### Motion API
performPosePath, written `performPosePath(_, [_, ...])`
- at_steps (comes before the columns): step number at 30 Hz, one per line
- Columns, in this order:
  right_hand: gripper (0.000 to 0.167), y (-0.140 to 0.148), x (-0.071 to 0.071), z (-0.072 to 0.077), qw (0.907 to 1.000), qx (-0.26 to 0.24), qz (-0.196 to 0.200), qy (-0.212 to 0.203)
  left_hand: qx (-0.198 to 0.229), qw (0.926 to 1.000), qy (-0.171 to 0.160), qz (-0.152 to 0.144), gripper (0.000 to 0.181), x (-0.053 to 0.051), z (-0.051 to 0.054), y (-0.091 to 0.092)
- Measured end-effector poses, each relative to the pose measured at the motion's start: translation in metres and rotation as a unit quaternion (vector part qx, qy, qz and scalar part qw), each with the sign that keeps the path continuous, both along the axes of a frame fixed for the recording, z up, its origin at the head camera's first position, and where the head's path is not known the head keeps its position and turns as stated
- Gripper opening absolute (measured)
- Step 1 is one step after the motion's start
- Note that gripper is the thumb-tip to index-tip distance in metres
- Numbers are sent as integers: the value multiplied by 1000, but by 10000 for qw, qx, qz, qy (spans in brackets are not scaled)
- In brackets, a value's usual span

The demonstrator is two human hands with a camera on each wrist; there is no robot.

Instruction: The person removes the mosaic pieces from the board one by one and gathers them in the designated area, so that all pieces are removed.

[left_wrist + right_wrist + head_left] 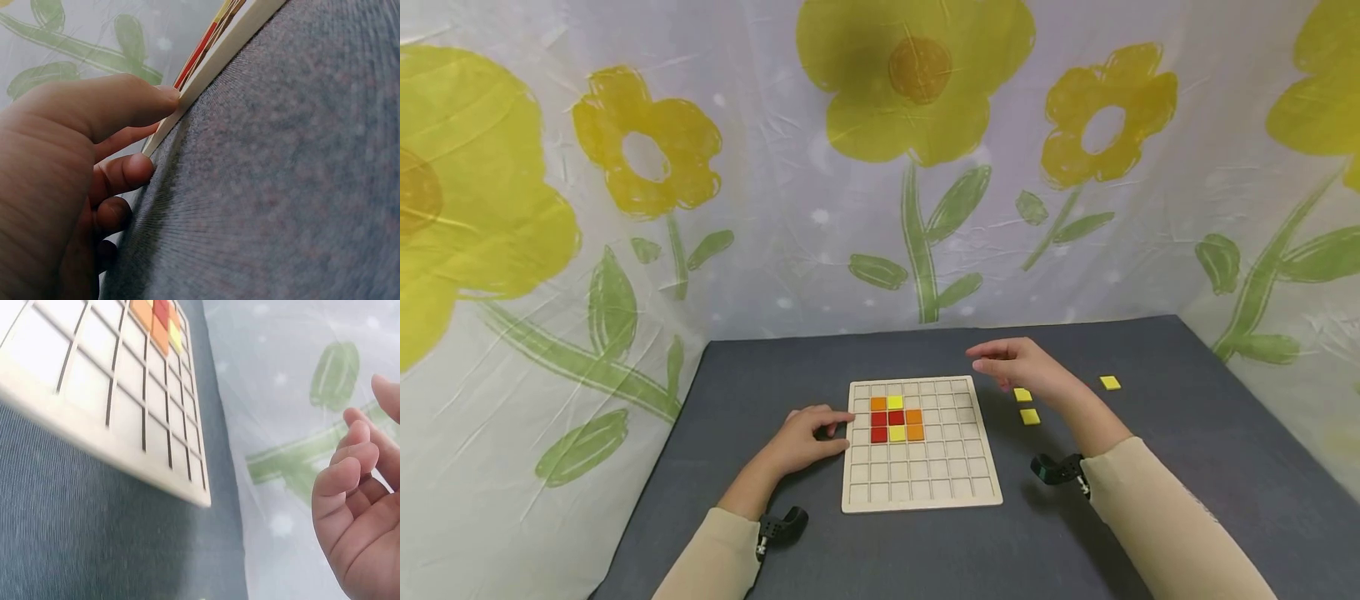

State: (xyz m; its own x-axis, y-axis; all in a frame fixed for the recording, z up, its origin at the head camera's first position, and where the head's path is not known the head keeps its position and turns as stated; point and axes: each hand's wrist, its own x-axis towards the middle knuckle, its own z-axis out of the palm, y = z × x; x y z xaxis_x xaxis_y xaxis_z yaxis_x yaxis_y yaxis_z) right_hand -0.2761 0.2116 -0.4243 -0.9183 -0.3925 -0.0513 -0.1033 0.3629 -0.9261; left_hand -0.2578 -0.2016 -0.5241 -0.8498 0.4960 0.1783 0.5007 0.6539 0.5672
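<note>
A wooden grid board lies on the dark table with red, orange and yellow square tiles in its upper left cells. At its left edge my left hand rests, thumb and fingertips touching the rim; in the left wrist view the thumb of that hand meets the board's edge. Above the table, off the board's upper right corner, my right hand hovers with nothing in it. The right wrist view shows the fingers of that hand loosely bent, away from the board.
Two yellow tiles, one of them the nearer, lie right of the board below my right hand. Another yellow tile lies farther right. A cloth printed with flowers hangs behind the table.
</note>
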Motion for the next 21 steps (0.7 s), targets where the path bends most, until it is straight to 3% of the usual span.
performPosePath(14, [46, -38, -3, -5, 9990, -111, 394, -174, 22, 10000, 51, 6, 38, 1, -1, 0])
performPosePath(21, [39, -56, -4, -16, 9981, -8, 580, -213, 11, 10000, -48, 86, 39, 2, 1, 1])
